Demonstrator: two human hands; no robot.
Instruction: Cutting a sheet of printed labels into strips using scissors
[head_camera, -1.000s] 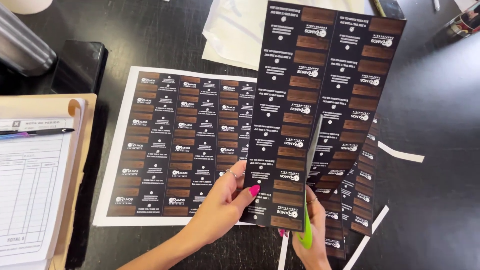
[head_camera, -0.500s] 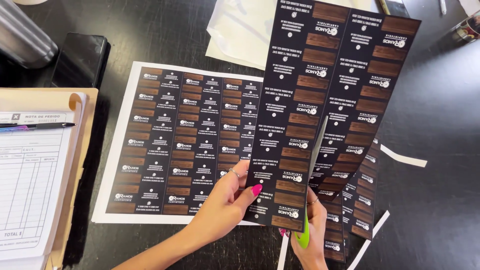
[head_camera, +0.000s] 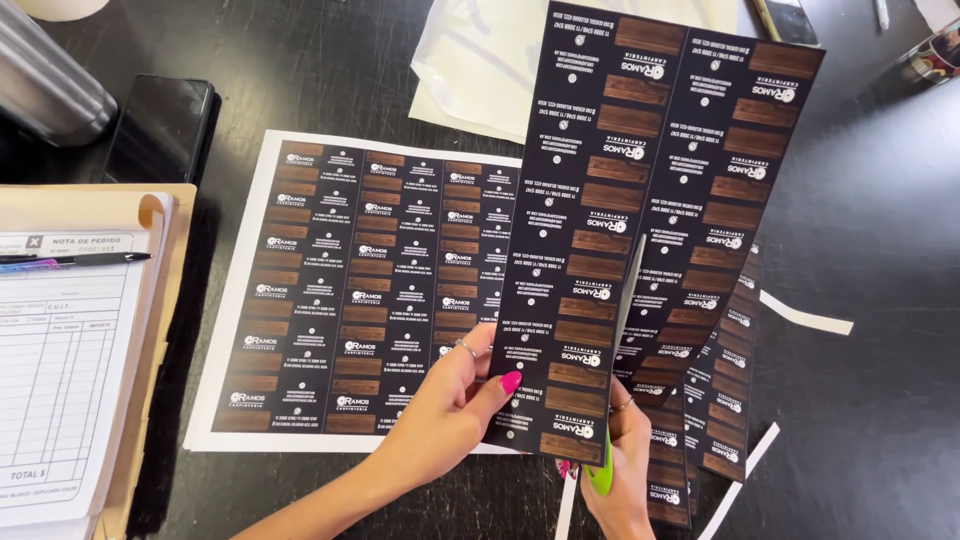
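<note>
The left hand (head_camera: 455, 410) has its grip closed on the lower left edge of a tall dark strip of printed cards (head_camera: 640, 230), thumb on the front face and fingers behind it, holding the strip upright above the bench (head_camera: 880, 220). The right hand (head_camera: 620, 470) is wrapped around green-handled scissors (head_camera: 612, 400), its grip closed on the handles; the blades run up the middle of the strip between two columns of cards, partly into the cut.

The bench is black and matte. On it, under and left of the raised strip, lies a full sheet of the same cards (head_camera: 370, 290) with a white border. More cut strips (head_camera: 715, 420) are fanned near the front edge, beneath the right hand, with thin white paper trimmings (head_camera: 805, 315) just beside them. Toward the left edge sit an order pad (head_camera: 60, 380) with a pen (head_camera: 75, 260) across it and a black phone (head_camera: 160, 130).
</note>
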